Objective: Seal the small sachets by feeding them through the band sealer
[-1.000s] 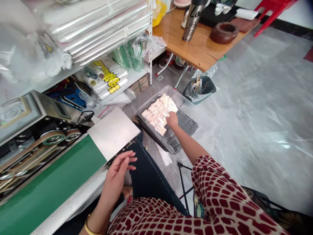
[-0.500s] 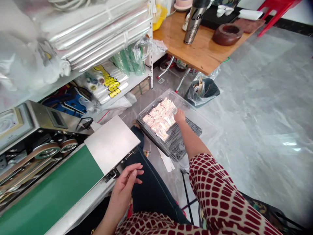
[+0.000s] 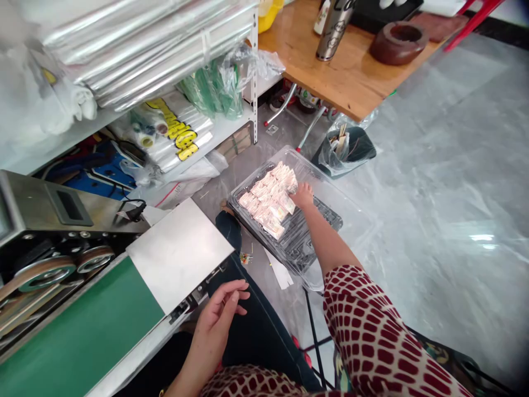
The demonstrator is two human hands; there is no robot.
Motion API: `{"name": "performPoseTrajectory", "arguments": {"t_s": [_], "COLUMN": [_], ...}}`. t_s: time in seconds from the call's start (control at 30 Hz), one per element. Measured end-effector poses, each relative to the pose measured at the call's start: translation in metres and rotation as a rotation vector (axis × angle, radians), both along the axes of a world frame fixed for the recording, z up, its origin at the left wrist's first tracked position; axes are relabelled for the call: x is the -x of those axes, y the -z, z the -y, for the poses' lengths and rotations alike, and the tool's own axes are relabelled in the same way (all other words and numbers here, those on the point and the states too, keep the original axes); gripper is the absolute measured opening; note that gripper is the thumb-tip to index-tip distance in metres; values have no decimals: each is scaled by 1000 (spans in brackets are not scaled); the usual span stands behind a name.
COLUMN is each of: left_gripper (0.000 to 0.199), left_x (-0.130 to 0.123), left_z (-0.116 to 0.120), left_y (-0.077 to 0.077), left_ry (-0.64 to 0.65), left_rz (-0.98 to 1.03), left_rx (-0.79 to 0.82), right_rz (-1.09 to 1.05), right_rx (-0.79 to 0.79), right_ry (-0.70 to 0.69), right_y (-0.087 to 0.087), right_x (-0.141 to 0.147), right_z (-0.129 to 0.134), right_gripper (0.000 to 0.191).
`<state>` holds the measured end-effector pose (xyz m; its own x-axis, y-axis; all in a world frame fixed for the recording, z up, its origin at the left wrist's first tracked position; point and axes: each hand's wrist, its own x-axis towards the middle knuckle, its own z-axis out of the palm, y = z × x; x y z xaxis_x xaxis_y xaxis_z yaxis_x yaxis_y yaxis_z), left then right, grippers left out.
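Small pale packets (image 3: pixel 264 201) are best kept flat in a clear plastic tray (image 3: pixel 300 242) just beside the knee (image 3: pixel 227 229), where a curled right hand (image 3: pixel 303 197) is laid at their edge, any hold unclear, the left hand (image 3: pixel 217 320) is held open and empty, and yellow lettering (image 3: pixel 177 129) on shelved plastic film (image 3: pixel 165 146) is unreadable.

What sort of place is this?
Probably a small packaging workshop: a band sealer with a green conveyor, plastic bags stacked on a metal shelf, and a plastic tray of small packets.
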<state>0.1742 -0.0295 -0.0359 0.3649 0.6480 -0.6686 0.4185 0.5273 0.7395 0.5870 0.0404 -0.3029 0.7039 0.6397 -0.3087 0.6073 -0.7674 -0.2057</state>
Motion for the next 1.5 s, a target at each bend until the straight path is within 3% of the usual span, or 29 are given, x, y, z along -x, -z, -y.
{"name": "performPoseTrajectory", "arguments": {"t_s": [0.17,0.23,0.4,0.57,0.77,0.9,1.03,1.13,1.23,1.33,1.4,1.5], "left_gripper": [39,38,36,36,33,34,35,34,32,29,32,59], "left_x": [2,3,7,12,19,22,28,36,46,55,59,56], "left_z": [1,2,5,7,15,17,20,22,22,15,4,-19], "left_y": [2,5,11,14,26,26,23,18,7,-8,-18,-33], "left_ry": [29,25,33,28,42,44,45,64,91,124,115,35], "left_rz": [-4,0,48,34,125,141,144,125,109,88,47,48], "left_rx": [-3,-6,-1,14,9,12,-16,-72,-174,-397,-580,-722], "right_rz": [-118,-178,-215,-117,-181,-148,-44,-28,-108,-236,-456,-806], "right_rx": [-56,-17,64,-5,-14,-24,-115,-226,-405,-620,-823,-909], "right_ry": [59,75,80,67,83,47,96,180,219,127,0,-156], "right_y": [6,7,2,-2,-6,-16,-33,-55,-91,-147,-192,-257], "right_x": [-2,-9,-19,-6,-4,0,11,13,20,51,89,163], "right_z": [-9,-16,-22,-12,-9,-6,3,14,24,31,33,32], "right_gripper": [87,88,80,72,78,59,45,42,43,51,53,51]}}
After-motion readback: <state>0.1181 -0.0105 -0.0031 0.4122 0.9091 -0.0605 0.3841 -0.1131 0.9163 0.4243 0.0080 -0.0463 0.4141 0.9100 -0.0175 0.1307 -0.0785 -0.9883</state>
